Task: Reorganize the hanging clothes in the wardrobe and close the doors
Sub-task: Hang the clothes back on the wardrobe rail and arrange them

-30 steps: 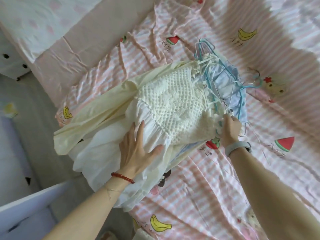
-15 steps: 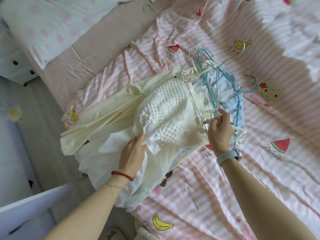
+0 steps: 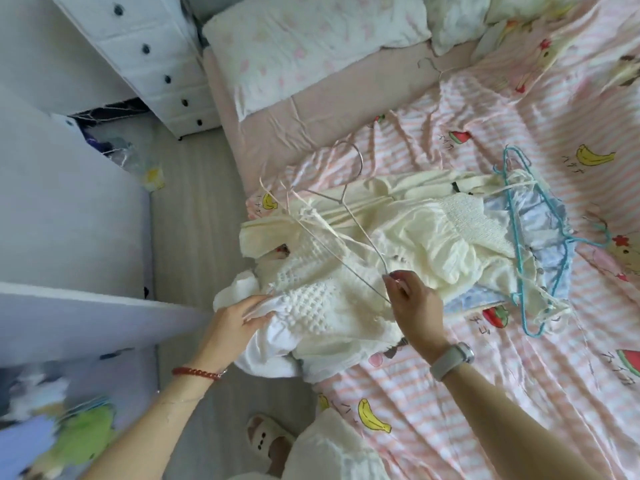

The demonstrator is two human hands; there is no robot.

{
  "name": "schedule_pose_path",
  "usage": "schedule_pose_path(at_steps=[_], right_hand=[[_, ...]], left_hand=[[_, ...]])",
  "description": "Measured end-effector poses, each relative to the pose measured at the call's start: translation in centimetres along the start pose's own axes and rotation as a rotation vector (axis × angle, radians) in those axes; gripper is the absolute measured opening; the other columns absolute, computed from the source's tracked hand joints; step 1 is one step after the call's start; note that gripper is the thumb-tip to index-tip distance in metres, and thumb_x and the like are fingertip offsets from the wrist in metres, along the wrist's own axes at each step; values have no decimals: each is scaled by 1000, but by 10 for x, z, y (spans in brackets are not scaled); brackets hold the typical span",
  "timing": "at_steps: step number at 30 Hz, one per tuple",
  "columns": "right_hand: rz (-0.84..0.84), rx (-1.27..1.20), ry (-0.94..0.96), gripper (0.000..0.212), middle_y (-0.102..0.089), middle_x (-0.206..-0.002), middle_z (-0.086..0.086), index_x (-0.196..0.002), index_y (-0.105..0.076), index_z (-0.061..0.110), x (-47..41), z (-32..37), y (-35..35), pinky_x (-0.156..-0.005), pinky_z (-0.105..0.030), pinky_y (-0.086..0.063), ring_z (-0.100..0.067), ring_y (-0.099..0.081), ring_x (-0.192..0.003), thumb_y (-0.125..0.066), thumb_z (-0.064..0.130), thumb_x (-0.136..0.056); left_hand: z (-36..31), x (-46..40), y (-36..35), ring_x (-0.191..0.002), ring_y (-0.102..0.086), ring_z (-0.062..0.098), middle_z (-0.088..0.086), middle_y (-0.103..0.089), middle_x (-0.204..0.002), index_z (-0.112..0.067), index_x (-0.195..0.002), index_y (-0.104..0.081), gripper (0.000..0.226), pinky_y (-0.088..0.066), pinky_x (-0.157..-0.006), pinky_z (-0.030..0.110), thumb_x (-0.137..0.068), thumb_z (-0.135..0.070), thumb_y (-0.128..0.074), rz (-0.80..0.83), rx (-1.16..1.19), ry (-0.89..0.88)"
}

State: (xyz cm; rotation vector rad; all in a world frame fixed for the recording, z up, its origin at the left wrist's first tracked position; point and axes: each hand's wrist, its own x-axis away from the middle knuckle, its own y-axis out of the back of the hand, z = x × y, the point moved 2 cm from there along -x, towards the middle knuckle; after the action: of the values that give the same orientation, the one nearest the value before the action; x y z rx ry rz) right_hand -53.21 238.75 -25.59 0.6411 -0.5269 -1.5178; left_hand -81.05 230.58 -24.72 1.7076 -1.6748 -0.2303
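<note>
Lifted off the pile since a moment ago, a cream crochet garment (image 3: 311,299) on its wire hanger (image 3: 349,216) hangs over the bed's (image 3: 485,393) left edge. Left hand (image 3: 235,320) grips its hem; right hand (image 3: 412,299) pinches the hanger. Blue hangers (image 3: 519,237) lie mid-bed; a white drawer chest (image 3: 152,53) stands beside the pillow (image 3: 304,39).

Bed (image 3: 519,393) covered by pink-striped fruit-print sheet. Pillow (image 3: 311,39) laid at head. White drawer unit (image 3: 149,60), dark knobs, set beside bed. Grey wood floor (image 3: 194,209) lit by soft daylight.
</note>
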Motion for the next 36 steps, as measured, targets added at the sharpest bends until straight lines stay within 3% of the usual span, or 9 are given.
schedule_pose_path(at_steps=[4,8,11,15,18,23,29,32,36], right_hand=[[226,1,66,18,-61,-51,-5,-75,-62,6,28,45,-34,-47,-28,-41,-24,-56,-47,-68,22,-81],[357,67,394,19,-59,-47,-3,-65,-62,6,56,102,-64,-42,-21,-41,-22,-56,-40,-73,17,-77],[468,85,662,22,-56,-45,0,-60,-61,9,82,158,-88,-37,-17,-31,-19,-53,-36,-66,22,-76],[575,10,865,18,-61,-46,-6,-63,-68,9,127,240,-130,-35,-21,-41,-25,-57,-38,-65,22,-75],[659,-12,1045,29,-56,-41,-2,-61,-67,13,170,300,-157,-36,-16,-35,-27,-55,-38,-56,32,-80],[803,-80,1291,14,-57,-42,0,-70,-70,16,251,391,-186,-38,-16,-34,-24,-55,-38,-62,26,-76],[968,-125,1602,16,-56,-43,-2,-69,-71,14,351,495,-199,-39,-20,-34,-23,-49,-37,-62,24,-78],[1153,-78,1605,22,-59,-56,-3,-80,-68,12,403,533,-210,-53,-26,-37,-20,-53,-51,-55,26,-91],[1535,-81,1396,28,-55,-62,1,-70,-54,20,475,573,-221,-56,-14,-38,-20,-49,-60,-43,18,-95]], left_hand=[[43,68,45,-84,-62,10,-10,-68,-88,-11,-97,-71,16,-39,-70,2,-80,-10,-69,-263,-31,89],[78,142,89,-71,-60,8,2,-71,-78,-5,-83,-72,6,-45,-67,26,-82,-9,-68,-415,46,218],[103,202,118,-60,-49,6,1,-63,-65,-12,-74,-70,8,-38,-59,22,-81,-15,-70,-559,196,345],[138,288,151,-58,-42,10,-4,-54,-55,-9,-66,-67,15,-33,-53,14,-80,-13,-70,-826,287,464],[166,359,167,-48,-36,6,-13,-42,-40,-16,-54,-55,30,-30,-47,13,-81,-11,-68,-1001,341,553],[202,473,184,-60,-36,12,3,-41,-63,-12,-63,-49,25,-31,-57,27,-83,-9,-65,-1340,539,628],[218,592,187,-60,-44,17,5,-51,-62,-5,-60,-61,23,-39,-61,30,-83,-2,-63,-1802,595,664],[223,638,192,-48,-38,3,-14,-43,-44,-19,-50,-54,39,-33,-53,26,-83,-1,-61,-1987,521,711],[237,684,195,-52,-31,15,-10,-35,-42,-20,-43,-48,45,-28,-55,28,-85,-14,-61,-2150,510,858]])
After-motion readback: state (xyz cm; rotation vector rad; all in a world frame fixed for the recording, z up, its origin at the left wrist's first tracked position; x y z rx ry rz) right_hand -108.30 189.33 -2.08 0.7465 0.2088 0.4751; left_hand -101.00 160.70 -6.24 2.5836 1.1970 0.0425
